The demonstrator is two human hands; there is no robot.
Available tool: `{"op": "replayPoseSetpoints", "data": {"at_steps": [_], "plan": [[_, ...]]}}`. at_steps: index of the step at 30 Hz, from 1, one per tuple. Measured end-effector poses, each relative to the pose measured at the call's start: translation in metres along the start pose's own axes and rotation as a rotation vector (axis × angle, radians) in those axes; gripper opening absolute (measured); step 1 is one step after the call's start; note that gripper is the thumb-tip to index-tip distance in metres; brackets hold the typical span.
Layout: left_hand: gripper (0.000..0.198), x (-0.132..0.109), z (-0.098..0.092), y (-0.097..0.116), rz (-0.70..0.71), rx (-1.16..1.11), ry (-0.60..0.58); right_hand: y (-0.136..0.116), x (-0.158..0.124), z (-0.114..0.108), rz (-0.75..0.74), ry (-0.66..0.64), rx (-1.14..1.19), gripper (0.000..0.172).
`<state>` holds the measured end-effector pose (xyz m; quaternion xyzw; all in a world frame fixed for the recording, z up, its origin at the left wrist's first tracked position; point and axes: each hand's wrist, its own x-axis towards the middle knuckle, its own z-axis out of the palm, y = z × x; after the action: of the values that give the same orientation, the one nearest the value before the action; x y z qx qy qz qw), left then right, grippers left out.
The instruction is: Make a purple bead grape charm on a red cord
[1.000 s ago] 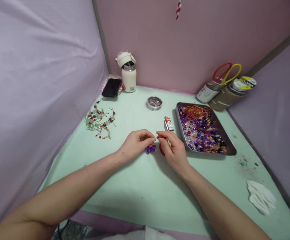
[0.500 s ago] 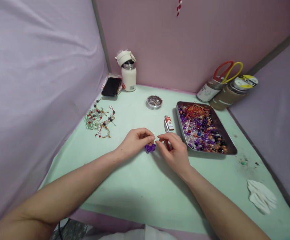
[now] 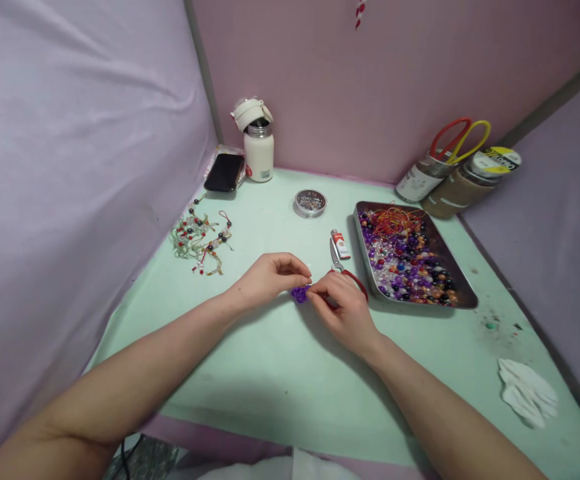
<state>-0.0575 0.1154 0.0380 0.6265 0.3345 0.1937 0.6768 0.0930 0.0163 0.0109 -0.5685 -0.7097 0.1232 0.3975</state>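
Right now a crumpled white cloth lies at the lower right of the frame, well apart from me. At the centre, the fingertips of my left hand are pinched together on a small purple bead cluster. My right hand narrows to its fingertips at the cluster's right edge; I cannot tell whether they grip it. That hand hides part of the red-handled scissors, whose blades point away beside a small red-and-white tube. Right of centre, a metal tray holds mixed loose beads and tangled orange-red cord. Strung beads are heaped left of centre. Farther off sit a round clear case, a dark phone, an uncapped cream bottle and, at the upper right, two tilted jars, one with red and yellow loops sticking out. The pale green tabletop is smudged at the right. Lilac sheeting flanks it, and a pink wall closes the back.
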Motion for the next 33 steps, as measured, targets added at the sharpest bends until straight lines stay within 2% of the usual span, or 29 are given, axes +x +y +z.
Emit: {"op": "replayPoseSetpoints", "data": {"at_steps": [3, 6, 10, 13, 18, 21, 24, 28, 30, 33], "plan": [[0.009, -0.001, -0.001, 0.001, 0.198, 0.274, 0.007, 0.002, 0.000, -0.001, 0.028, -0.031, -0.020, 0.012], [0.016, -0.001, -0.005, -0.002, 0.454, 0.604, 0.002, 0.005, 0.001, -0.002, 0.071, -0.011, -0.015, 0.011], [0.023, 0.002, -0.010, -0.011, 0.658, 0.786, -0.068, 0.010, 0.004, -0.002, 0.189, 0.076, 0.078, 0.013], [0.024, 0.003, -0.011, -0.016, 0.673, 0.834, -0.084, 0.011, 0.009, -0.001, 0.229, 0.073, 0.181, 0.019], [0.026, 0.004, -0.011, -0.021, 0.691, 0.863, -0.055, 0.011, 0.014, 0.002, 0.240, -0.095, 0.413, 0.016], [0.025, 0.005, -0.012, -0.026, 0.712, 0.840, -0.014, 0.012, 0.012, 0.003, 0.339, -0.070, 0.455, 0.016], [0.025, 0.005, -0.013, -0.029, 0.754, 0.801, 0.017, 0.012, 0.009, 0.003, 0.377, -0.005, 0.390, 0.017], [0.026, 0.003, -0.015, -0.025, 0.751, 0.815, 0.064, 0.007, 0.008, -0.004, 0.269, 0.036, 0.253, 0.017], [0.027, 0.000, -0.018, -0.020, 0.717, 0.873, 0.095, 0.006, 0.008, -0.011, 0.206, 0.017, 0.171, 0.017], [0.033, -0.006, -0.022, -0.011, 0.637, 1.015, 0.106, 0.011, 0.008, -0.024, 0.095, -0.092, 0.008, 0.018]]}}
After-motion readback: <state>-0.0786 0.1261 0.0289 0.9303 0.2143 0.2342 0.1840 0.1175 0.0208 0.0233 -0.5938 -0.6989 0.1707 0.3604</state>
